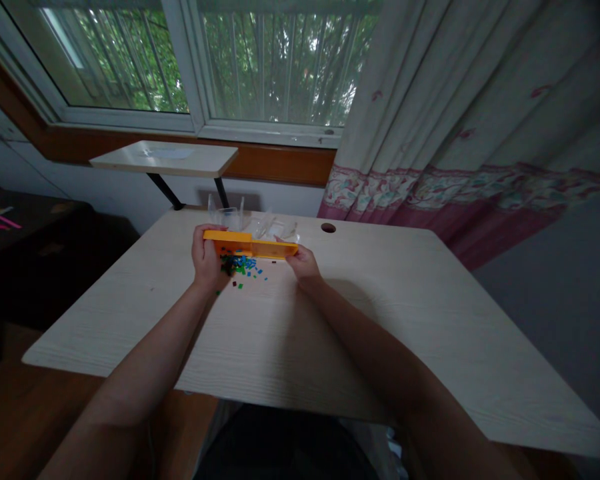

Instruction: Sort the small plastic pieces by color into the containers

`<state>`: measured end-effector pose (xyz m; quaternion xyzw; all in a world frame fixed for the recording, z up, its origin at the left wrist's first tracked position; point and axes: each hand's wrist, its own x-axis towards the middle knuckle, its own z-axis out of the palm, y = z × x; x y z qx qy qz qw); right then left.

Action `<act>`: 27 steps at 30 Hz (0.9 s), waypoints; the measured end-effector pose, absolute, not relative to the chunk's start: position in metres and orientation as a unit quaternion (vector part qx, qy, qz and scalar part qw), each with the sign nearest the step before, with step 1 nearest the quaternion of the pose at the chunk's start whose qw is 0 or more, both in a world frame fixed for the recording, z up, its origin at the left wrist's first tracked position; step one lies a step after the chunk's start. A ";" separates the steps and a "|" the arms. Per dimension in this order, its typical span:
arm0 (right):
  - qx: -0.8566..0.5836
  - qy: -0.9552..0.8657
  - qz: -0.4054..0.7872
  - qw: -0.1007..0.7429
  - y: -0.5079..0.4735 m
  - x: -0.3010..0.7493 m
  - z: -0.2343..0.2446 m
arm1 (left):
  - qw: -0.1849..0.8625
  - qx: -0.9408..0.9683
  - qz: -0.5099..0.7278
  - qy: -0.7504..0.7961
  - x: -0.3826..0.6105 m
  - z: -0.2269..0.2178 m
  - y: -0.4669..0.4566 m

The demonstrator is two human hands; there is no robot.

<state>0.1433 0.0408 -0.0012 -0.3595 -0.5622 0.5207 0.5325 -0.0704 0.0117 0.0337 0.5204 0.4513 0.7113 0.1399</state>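
Observation:
An orange-yellow plastic box (237,237), long and shallow, is tipped on its side above the table, its open face toward me. My left hand (207,257) grips its left end, and my right hand (304,263) holds its right end. Beneath and in front of the box lies a loose heap of small flat pieces (240,264) in blue, green and black. A few of them lie scattered nearer to me. Whether any pieces are still inside the box I cannot tell.
Clear plastic containers (230,217) stand just behind the box on the pale wooden table (430,320). A raised shelf (165,159) is at the back left, and a cable hole (329,228) lies at the back. A curtain (430,133) hangs beyond the far right edge.

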 end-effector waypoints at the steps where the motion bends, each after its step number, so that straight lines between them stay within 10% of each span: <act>1: -0.348 -0.567 0.517 0.539 0.041 0.144 -0.001 | 0.137 0.520 0.720 0.438 -0.069 0.035 0.010; 27: -0.333 -0.403 0.542 0.658 0.054 0.159 0.012 | -0.152 0.692 0.502 0.496 -0.112 0.043 0.019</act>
